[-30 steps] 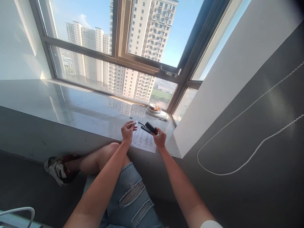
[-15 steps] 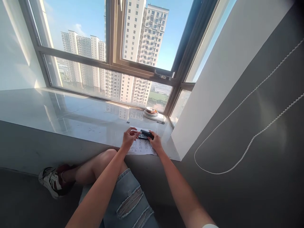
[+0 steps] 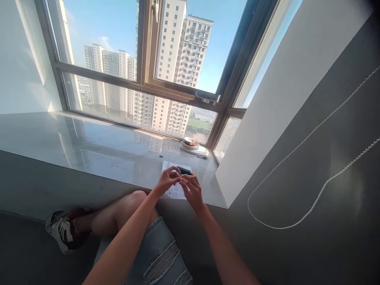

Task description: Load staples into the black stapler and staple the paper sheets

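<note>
My left hand (image 3: 168, 180) and my right hand (image 3: 191, 189) meet fingertip to fingertip above a printed sheet of paper (image 3: 175, 192) on the windowsill. Both are closed in a pinch. Anything between the fingers is too small to make out. Just beyond the fingertips lies a dark, oblong object (image 3: 185, 171) on the paper, with a small orange-red spot at its right end. My hands partly cover it, so its kind does not show.
The glossy windowsill (image 3: 89, 152) runs off to the left. A stack of white round coils or discs (image 3: 191, 145) with an orange band stands by the window frame, near small dark bits (image 3: 202, 157). A beaded blind cord (image 3: 276, 228) hangs at the right. My bent knee (image 3: 138, 198) touches the sill's front.
My right hand has let go of the dark object, which now lies on the paper. Its fingers have moved left to meet those of my left hand. The view has shifted slightly.
</note>
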Demonstrator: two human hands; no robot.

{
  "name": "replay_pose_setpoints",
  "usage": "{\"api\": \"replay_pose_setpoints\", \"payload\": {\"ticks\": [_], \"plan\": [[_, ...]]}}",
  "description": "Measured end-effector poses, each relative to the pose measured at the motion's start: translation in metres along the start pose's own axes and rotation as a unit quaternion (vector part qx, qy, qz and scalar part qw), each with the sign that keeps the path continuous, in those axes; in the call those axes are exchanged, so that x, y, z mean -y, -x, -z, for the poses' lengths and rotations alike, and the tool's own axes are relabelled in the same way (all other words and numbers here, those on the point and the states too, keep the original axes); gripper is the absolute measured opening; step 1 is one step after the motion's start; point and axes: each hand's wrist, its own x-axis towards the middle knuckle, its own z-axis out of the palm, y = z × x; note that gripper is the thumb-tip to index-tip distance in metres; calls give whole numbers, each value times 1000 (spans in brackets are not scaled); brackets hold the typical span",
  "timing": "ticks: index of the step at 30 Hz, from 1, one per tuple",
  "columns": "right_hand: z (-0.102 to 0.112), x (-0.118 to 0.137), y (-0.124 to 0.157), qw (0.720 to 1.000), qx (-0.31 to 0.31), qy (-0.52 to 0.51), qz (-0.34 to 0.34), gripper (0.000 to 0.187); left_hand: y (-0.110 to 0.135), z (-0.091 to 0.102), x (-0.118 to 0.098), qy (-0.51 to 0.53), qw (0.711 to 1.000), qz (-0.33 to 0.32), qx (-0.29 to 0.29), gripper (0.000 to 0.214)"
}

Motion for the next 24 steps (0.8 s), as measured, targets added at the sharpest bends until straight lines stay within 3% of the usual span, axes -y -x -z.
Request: {"api": "replay_pose_setpoints", "payload": {"ticks": [6,9,12,15,17,19,21,24], "plan": [[6,3,-10,1000,14,13,15,25,2,2,-1,-28,999,-6,20,47],[16,-6,-16,1000,5,21,6,21,1,3,2,-39,999,-4,30,51],[38,-41,-30,996,-24,68,-60,15,-10,7,4,-57,998,-25,-6,47],[59,-96,-38,969,-49,146,-195,15,-36,23,6,-128,987,-53,-85,34],[66,-130,-32,941,-16,170,-293,12,-61,42,10,-221,960,-44,-166,20],[66,-155,-18,921,48,173,-346,11,-86,67,16,-347,910,-5,-228,13],[61,-169,-3,907,88,182,-369,11,-110,94,25,-472,852,34,-226,19],[55,-179,13,901,100,212,-366,14,-136,128,41,-587,793,47,-153,37]]}}
